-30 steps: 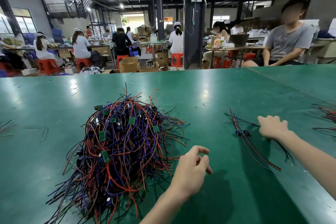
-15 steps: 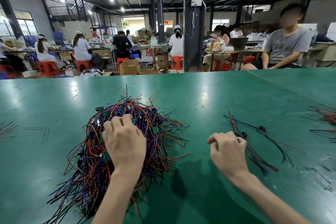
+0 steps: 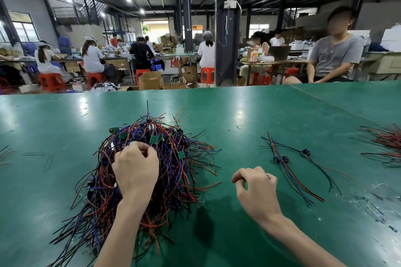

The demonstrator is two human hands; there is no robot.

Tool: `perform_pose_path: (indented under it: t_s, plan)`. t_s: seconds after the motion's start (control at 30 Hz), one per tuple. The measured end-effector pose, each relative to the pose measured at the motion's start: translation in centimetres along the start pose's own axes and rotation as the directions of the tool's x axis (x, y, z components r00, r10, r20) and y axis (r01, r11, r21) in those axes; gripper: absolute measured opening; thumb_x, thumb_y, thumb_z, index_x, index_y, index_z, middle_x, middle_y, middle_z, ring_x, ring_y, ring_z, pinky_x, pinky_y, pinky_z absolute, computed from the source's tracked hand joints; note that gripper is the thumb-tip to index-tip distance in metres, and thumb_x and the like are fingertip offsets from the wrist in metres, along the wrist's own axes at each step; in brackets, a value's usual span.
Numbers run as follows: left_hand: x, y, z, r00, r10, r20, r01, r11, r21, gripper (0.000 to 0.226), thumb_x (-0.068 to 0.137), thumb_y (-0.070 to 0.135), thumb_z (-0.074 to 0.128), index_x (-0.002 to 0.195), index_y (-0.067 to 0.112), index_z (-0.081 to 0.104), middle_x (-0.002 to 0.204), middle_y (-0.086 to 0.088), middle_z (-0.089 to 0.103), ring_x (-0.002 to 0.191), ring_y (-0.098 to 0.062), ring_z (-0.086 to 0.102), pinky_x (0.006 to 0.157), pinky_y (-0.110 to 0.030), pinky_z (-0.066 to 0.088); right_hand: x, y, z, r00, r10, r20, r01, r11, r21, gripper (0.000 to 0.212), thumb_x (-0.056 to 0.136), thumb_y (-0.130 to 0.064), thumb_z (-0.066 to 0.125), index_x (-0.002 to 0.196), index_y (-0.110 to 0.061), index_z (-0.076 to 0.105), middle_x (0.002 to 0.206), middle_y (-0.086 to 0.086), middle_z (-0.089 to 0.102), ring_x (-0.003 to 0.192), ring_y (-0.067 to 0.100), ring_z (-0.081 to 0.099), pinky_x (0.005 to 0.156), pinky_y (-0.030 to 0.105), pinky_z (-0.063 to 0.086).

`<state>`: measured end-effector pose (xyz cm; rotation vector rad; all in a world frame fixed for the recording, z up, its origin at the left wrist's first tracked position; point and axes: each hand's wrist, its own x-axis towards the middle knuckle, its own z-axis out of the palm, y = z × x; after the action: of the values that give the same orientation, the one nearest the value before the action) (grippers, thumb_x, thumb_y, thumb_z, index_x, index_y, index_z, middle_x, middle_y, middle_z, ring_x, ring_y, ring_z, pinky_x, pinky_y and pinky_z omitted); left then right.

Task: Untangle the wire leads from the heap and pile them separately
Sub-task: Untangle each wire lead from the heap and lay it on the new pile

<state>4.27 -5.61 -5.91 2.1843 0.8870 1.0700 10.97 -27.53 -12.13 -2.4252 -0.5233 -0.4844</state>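
Dozens of red, blue, purple and black strands make up the heap of wire leads [image 3: 173,171], which lies on the green table [image 3: 238,119] just in front of me, left of centre. My left hand [image 3: 136,171] sits on top of it with the fingers curled in, fingertips pinching strands close beside a small green circuit board [image 3: 153,139]; exactly which lead I have, I cannot tell. My right hand [image 3: 257,191] hovers over bare table to the right of the heap, fingers curled under, thumb near the forefinger, with nothing visible in it.

I judge these leads to be light, thin and limp, so 1 lead will not lift clean: it will drag its neighbours, and the little boards and plugs will snag in the loops. The stiff end, board or connector, looks like the best place to hold, with the other hand pinning the heap down. A slow pull seems wise, since the solder joints may be fragile.

Further right, well apart from the heap, lies the sorted pile [image 3: 288,167]: about 3 leads with dark connectors [image 3: 281,159], side by side. Another bunch of wires [image 3: 388,143] lies at the far right edge.

No container stands on the table. An open cardboard box [image 3: 150,80] sits on the floor beyond it; its contents are hidden.
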Motion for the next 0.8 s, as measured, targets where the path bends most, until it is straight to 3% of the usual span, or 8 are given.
perform_pose_path:
  t_s: [0.1,0.2,0.37,0.47,0.53,0.63,0.73,0.8]
  plan:
    - [0.0,0.6,-0.3,1.000,0.016,-0.014,-0.018,0.985,-0.169,0.003,0.090,0.017,0.059,0.091,0.016,0.057,0.089,-0.005,0.063,0.091,-0.026,0.055,0.083,-0.036,0.043,-0.1,-0.3,-0.2,1.000,0.002,0.008,-0.003,0.999,0.038,0.022,0.087,-0.010,0.052,0.081,-0.026,0.067,0.085,-0.015,0.067,0.095,0.009,0.050,0.085,0.027,0.017]
    - [-0.4,1.5,-0.5,0.981,0.164,-0.102,-0.181,0.965,-0.189,0.004,0.090,0.013,0.061,0.093,0.011,0.058,0.085,0.000,0.058,0.080,-0.019,0.053,0.075,-0.025,0.036,-0.2,-0.4,-0.4,1.000,0.004,0.010,-0.004,0.998,0.067,0.022,0.086,-0.010,0.052,0.081,-0.025,0.067,0.085,-0.014,0.067,0.095,0.008,0.050,0.087,0.028,0.019]
    - [-1.8,2.4,-0.1,0.906,0.413,-0.092,-0.422,0.895,-0.142,0.008,0.085,0.003,0.066,0.091,0.004,0.061,0.084,-0.007,0.063,0.077,-0.023,0.057,0.071,-0.036,0.049,-0.2,-0.8,-0.8,1.000,-0.009,0.009,0.008,0.993,0.120,0.023,0.086,-0.007,0.054,0.080,-0.024,0.068,0.082,-0.015,0.066,0.093,0.008,0.052,0.090,0.030,0.025]
    - [-3.2,3.0,0.4,0.818,0.567,-0.093,-0.575,0.809,-0.126,0.011,0.081,-0.003,0.069,0.088,0.002,0.062,0.081,-0.009,0.062,0.073,-0.025,0.058,0.063,-0.037,0.050,-0.2,-1.2,-1.5,1.000,-0.022,0.007,0.018,0.942,0.336,0.024,0.084,-0.002,0.059,0.077,-0.022,0.069,0.072,-0.016,0.062,0.085,0.007,0.055,0.088,0.031,0.036]
    - [-4.3,3.6,1.0,0.757,0.649,-0.072,-0.653,0.749,-0.114,0.011,0.080,-0.005,0.068,0.086,0.002,0.064,0.079,-0.008,0.060,0.071,-0.026,0.058,0.062,-0.037,0.049,0.0,-1.6,-2.1,0.995,-0.023,0.102,-0.037,0.833,0.552,0.019,0.081,-0.004,0.064,0.080,-0.022,0.070,0.074,-0.010,0.066,0.080,0.006,0.057,0.082,0.023,0.041]
    - [-6.3,4.3,2.1,0.646,0.764,-0.012,-0.761,0.642,-0.099,0.006,0.081,-0.001,0.062,0.079,0.005,0.063,0.074,-0.007,0.057,0.068,-0.028,0.056,0.062,-0.040,0.046,0.2,-2.0,-2.8,0.938,-0.120,0.324,-0.217,0.527,0.822,0.021,0.072,-0.014,0.065,0.093,-0.012,0.069,0.080,-0.003,0.067,0.071,0.007,0.057,0.071,0.015,0.045]
    - [-7.7,4.6,2.9,0.589,0.807,0.036,-0.801,0.590,-0.102,0.014,0.086,0.009,0.051,0.079,0.007,0.063,0.071,-0.005,0.055,0.066,-0.027,0.054,0.059,-0.035,0.044,0.6,-1.8,-2.9,0.910,-0.140,0.391,-0.347,0.261,0.901,0.032,0.069,-0.012,0.070,0.098,-0.001,0.064,0.084,0.009,0.064,0.063,0.014,0.055,0.061,0.021,0.042]
    - [-8.3,4.5,3.4,0.565,0.823,0.062,-0.816,0.568,-0.108,0.009,0.084,0.005,0.055,0.081,0.008,0.063,0.071,-0.005,0.054,0.067,-0.025,0.054,0.058,-0.030,0.040,0.9,-1.4,-2.9,0.897,-0.089,0.433,-0.422,0.117,0.899,0.034,0.075,-0.017,0.063,0.103,0.002,0.064,0.077,0.010,0.060,0.061,0.016,0.051,0.058,0.022,0.042]
